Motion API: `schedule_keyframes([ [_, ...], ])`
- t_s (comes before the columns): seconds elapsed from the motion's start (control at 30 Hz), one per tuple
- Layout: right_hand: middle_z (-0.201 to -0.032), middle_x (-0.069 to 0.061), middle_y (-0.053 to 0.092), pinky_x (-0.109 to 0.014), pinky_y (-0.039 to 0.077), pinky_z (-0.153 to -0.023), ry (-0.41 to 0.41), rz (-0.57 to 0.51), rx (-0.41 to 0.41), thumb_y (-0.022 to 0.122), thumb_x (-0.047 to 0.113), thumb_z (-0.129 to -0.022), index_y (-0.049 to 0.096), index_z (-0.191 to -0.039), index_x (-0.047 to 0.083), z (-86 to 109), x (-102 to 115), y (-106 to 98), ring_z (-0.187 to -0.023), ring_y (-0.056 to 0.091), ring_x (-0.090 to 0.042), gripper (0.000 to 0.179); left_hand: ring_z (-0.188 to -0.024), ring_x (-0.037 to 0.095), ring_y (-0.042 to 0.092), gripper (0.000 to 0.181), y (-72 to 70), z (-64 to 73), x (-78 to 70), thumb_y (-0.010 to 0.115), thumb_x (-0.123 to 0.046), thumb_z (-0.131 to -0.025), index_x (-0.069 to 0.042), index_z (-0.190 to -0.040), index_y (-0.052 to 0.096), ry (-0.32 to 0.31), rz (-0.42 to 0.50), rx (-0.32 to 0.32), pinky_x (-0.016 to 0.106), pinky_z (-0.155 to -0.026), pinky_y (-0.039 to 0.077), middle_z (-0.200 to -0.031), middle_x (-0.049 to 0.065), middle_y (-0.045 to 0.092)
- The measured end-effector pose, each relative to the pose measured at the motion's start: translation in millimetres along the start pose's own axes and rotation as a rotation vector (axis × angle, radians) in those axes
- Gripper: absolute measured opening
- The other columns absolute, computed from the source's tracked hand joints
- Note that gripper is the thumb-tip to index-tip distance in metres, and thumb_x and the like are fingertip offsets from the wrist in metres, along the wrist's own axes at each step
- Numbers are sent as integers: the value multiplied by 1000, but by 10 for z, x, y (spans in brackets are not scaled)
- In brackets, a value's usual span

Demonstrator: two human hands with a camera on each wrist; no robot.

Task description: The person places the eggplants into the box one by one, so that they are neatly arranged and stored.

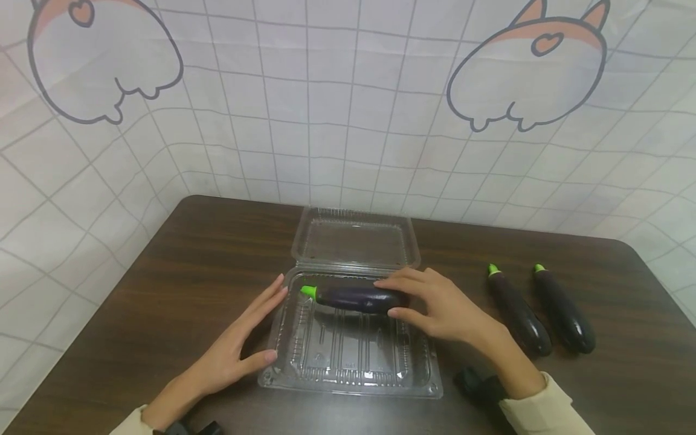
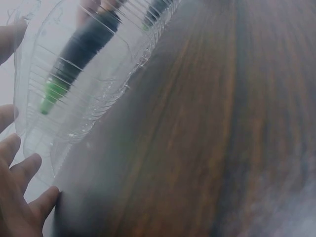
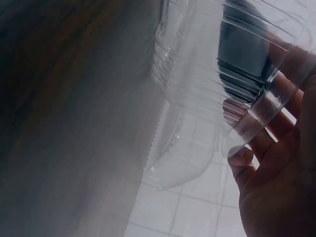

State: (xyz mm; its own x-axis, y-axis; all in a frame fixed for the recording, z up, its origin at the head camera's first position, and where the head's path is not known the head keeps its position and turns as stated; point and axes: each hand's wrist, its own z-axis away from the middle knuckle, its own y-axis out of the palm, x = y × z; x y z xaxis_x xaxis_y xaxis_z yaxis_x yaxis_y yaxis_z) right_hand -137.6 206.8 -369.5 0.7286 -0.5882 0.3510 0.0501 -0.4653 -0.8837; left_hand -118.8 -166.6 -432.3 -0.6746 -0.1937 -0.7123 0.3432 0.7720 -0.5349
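A dark purple eggplant (image 1: 353,299) with a bright green stem lies crosswise in the back half of a clear plastic clamshell box (image 1: 348,389). Its stem points left. My right hand (image 1: 443,305) grips the eggplant's thick right end between thumb and fingers; through the clear wall, the right wrist view shows the fingers around this end of the eggplant (image 3: 242,47). Along the box's left side, my left hand (image 1: 231,353) has its fingers extended and spread, fingertips right at the rim. The box's lid (image 1: 356,241) is folded back, away from me.
Two more eggplants (image 1: 519,311) lie side by side on the dark wooden table (image 1: 179,272), right of the box. Behind the table hangs a white grid-patterned cloth (image 1: 337,121) with cartoon animal drawings. Black wrist straps show near both cream sleeves (image 1: 544,411).
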Motion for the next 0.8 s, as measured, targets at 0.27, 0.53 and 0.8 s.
schedule_keyframes([
  [0.27, -122, 10, 59, -30, 37, -77, -33, 52, 5, 65, 36, -90, 59, -130, 22, -13, 1, 50, -105, 56, -8, 42, -143, 36, 11, 77, 7, 8, -4, 65, -27, -88, -2, -150, 26, -1, -8, -2, 68, -100, 16, -158, 18, 11],
  [0.53, -121, 11, 62, -41, 40, -86, 12, 57, 31, 68, 36, -88, 61, -128, 25, -20, 23, 43, -112, 56, -9, 42, -143, 36, 11, 77, 15, 5, -12, 64, -27, -88, -3, -150, 26, -6, -7, -3, 76, -93, 16, -158, 17, 11],
  [0.8, -118, 11, 62, -49, 39, -93, 55, 98, 43, 72, 37, -85, 63, -125, 24, -35, 57, 32, -112, 55, -11, 43, -143, 37, 11, 77, 15, -6, -16, 65, -26, -87, -3, -150, 26, -2, -6, -4, 76, -93, 15, -158, 18, 11],
])
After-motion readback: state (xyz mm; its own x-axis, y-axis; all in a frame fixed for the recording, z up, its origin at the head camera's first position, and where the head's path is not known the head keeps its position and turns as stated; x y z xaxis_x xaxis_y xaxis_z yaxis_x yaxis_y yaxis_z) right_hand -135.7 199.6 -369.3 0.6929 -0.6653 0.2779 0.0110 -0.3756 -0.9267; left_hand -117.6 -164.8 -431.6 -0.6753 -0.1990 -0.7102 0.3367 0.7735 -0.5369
